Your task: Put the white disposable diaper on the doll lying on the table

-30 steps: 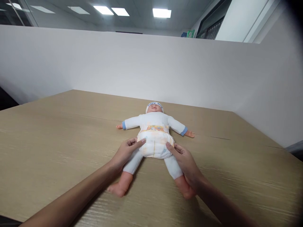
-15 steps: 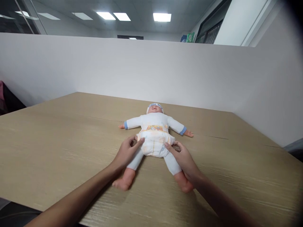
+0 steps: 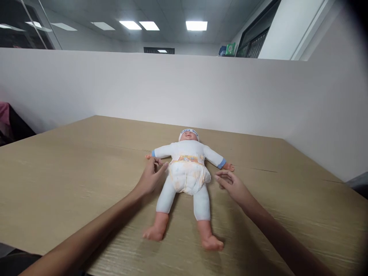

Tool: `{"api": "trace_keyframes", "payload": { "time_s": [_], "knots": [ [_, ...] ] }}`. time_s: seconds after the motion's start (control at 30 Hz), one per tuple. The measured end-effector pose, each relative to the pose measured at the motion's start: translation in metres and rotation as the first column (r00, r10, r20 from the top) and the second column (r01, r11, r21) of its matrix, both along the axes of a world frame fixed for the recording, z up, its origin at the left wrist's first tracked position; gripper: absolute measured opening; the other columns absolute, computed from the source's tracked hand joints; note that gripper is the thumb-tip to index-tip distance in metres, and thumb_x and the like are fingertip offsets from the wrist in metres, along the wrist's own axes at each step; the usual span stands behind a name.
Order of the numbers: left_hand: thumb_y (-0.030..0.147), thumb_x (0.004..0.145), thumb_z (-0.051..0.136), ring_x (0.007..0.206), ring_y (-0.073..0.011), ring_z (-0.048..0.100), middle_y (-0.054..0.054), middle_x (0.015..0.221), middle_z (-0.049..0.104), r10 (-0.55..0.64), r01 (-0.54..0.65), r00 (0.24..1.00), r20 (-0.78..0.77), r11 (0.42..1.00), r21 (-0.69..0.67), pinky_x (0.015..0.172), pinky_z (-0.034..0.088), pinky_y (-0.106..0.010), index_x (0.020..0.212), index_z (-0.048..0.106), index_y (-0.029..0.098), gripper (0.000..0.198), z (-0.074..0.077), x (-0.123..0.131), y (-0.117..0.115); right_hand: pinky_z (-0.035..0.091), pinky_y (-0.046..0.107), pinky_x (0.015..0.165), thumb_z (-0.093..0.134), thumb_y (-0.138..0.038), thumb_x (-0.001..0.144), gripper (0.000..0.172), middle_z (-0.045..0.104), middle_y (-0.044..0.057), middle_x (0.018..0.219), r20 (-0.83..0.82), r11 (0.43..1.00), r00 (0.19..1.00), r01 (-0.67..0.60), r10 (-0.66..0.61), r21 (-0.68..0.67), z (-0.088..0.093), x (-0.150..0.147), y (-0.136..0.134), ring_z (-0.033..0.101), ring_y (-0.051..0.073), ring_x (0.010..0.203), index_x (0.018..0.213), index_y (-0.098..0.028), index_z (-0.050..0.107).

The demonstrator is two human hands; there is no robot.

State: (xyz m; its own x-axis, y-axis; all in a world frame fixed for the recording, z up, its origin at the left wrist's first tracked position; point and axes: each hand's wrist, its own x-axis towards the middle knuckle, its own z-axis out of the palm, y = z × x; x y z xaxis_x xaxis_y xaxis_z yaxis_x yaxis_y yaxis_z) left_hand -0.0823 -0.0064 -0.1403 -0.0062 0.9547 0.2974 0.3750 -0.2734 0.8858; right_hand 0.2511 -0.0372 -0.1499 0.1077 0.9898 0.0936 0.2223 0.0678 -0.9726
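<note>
On its back lies a baby doll [image 3: 188,147] in a white long-sleeved suit with blue cuffs and a lettered headband. Around its hips is a white diaper [image 3: 188,176] with an orange patterned waistband. My left hand [image 3: 151,176] is beside the diaper's left side, thumb and fingers apart; whether its fingertips touch the diaper I cannot tell. A small gap separates my right hand [image 3: 232,186] from the diaper's right edge. Its fingers are loosely curved, with nothing seen between them. The doll's legs point toward me, feet bare.
The doll rests on a wide wood-grain table [image 3: 86,165]. A white partition [image 3: 189,92] rises behind the table and along its right side. Something pink and black [image 3: 11,122] stands past the left edge. Thin seams cross the tabletop.
My right hand has let go of the diaper's side and moved right. My left hand has shifted slightly outward and up. The doll's right-side leg has swung inward.
</note>
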Motion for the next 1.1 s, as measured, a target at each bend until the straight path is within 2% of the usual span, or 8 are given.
{"api": "trace_keyframes", "payload": {
  "time_s": [0.1, 0.23, 0.4, 0.53, 0.67, 0.77, 0.93, 1.1],
  "knots": [
    [0.048, 0.1, 0.056, 0.094, -0.0234, 0.053, -0.005, 0.1, 0.058, 0.136, -0.104, 0.971, -0.195, 0.98, 0.167, 0.088, 0.043, -0.038, 0.102, 0.053, 0.023, 0.026, 0.001, -0.007, 0.024, 0.054, 0.042, 0.082, 0.07, -0.058, 0.086, 0.04, 0.072, 0.009, 0.096, 0.231, 0.964, 0.96, 0.103, -0.161, 0.243, 0.012, 0.008, 0.018, 0.067, 0.025, 0.084, 0.102, -0.022, 0.062],
    [0.043, 0.098, 0.057, 0.124, -0.0333, 0.049, -0.016, 0.13, 0.059, 0.24, -0.027, 0.835, -0.495, 0.917, 0.399, 0.112, 0.037, -0.049, 0.12, 0.056, 0.019, 0.033, -0.007, -0.016, 0.061, 0.048, 0.051, 0.099, 0.063, -0.046, 0.091, 0.036, 0.071, 0.015, 0.116, 0.593, 0.862, 0.737, -0.029, -0.324, 0.506, 0.016, 0.016, 0.051, 0.063, 0.034, 0.108, 0.116, -0.021, 0.063],
    [0.042, 0.088, 0.066, 0.135, -0.0421, 0.046, -0.023, 0.148, 0.055, 0.233, -0.03, 0.747, -0.622, 0.947, 0.319, 0.112, 0.037, -0.055, 0.147, 0.042, 0.011, 0.071, -0.021, -0.028, 0.097, 0.048, 0.049, 0.1, 0.061, -0.047, 0.096, 0.046, 0.069, 0.016, 0.126, 0.7, 0.848, 0.636, -0.131, -0.326, 0.514, -0.014, 0.025, 0.083, 0.062, 0.036, 0.114, 0.133, -0.019, 0.06],
    [0.043, 0.088, 0.065, 0.119, -0.0411, 0.057, -0.018, 0.127, 0.069, 0.206, -0.049, 0.689, -0.695, 0.97, 0.238, 0.098, 0.044, -0.053, 0.131, 0.058, 0.016, 0.052, -0.022, -0.034, 0.107, 0.049, 0.048, 0.099, 0.061, -0.05, 0.097, 0.052, 0.07, 0.016, 0.124, 0.714, 0.857, 0.621, -0.128, -0.323, 0.498, -0.034, 0.036, 0.091, 0.064, 0.036, 0.112, 0.137, -0.017, 0.06],
    [0.044, 0.09, 0.063, 0.108, -0.0388, 0.06, -0.017, 0.114, 0.072, 0.211, -0.025, 0.639, -0.74, 0.967, 0.253, 0.09, 0.045, -0.048, 0.122, 0.065, 0.015, 0.043, -0.017, -0.033, 0.105, 0.051, 0.049, 0.097, 0.06, -0.053, 0.097, 0.054, 0.071, 0.016, 0.121, 0.734, 0.889, 0.606, -0.096, -0.305, 0.449, -0.034, 0.036, 0.089, 0.066, 0.037, 0.109, 0.138, -0.018, 0.062],
    [0.048, 0.091, 0.062, 0.097, -0.0374, 0.063, -0.016, 0.102, 0.075, 0.158, -0.018, 0.626, -0.763, 0.982, 0.189, 0.085, 0.044, -0.045, 0.112, 0.07, 0.017, 0.039, -0.008, -0.022, 0.095, 0.051, 0.049, 0.098, 0.057, -0.054, 0.098, 0.054, 0.071, 0.017, 0.126, 0.707, 0.91, 0.656, -0.074, -0.263, 0.407, -0.028, 0.02, 0.082, 0.066, 0.037, 0.113, 0.138, -0.018, 0.062],
    [0.057, 0.089, 0.063, 0.098, -0.0359, 0.07, -0.013, 0.112, 0.078, -0.074, 0.045, 0.841, -0.537, 0.997, -0.067, 0.073, 0.044, -0.036, 0.118, 0.068, 0.021, 0.047, 0.02, 0.01, 0.053, 0.054, 0.044, 0.089, 0.063, -0.051, 0.092, 0.049, 0.074, 0.012, 0.13, 0.59, 0.979, 0.803, -0.043, -0.086, 0.201, -0.004, -0.01, 0.062, 0.069, 0.035, 0.112, 0.134, -0.027, 0.066],
    [0.041, 0.089, 0.063, 0.098, -0.0327, 0.071, -0.006, 0.114, 0.078, -0.102, 0.095, 0.914, -0.393, 0.995, -0.037, 0.077, 0.047, -0.036, 0.124, 0.068, 0.026, 0.039, 0.05, 0.015, -0.062, 0.053, 0.043, 0.095, 0.073, -0.045, 0.082, 0.057, 0.075, 0.009, 0.132, 0.449, 0.983, 0.889, -0.151, 0.089, 0.103, 0.042, 0.012, -0.01, 0.068, 0.037, 0.117, 0.136, -0.026, 0.069]
  ]
}}
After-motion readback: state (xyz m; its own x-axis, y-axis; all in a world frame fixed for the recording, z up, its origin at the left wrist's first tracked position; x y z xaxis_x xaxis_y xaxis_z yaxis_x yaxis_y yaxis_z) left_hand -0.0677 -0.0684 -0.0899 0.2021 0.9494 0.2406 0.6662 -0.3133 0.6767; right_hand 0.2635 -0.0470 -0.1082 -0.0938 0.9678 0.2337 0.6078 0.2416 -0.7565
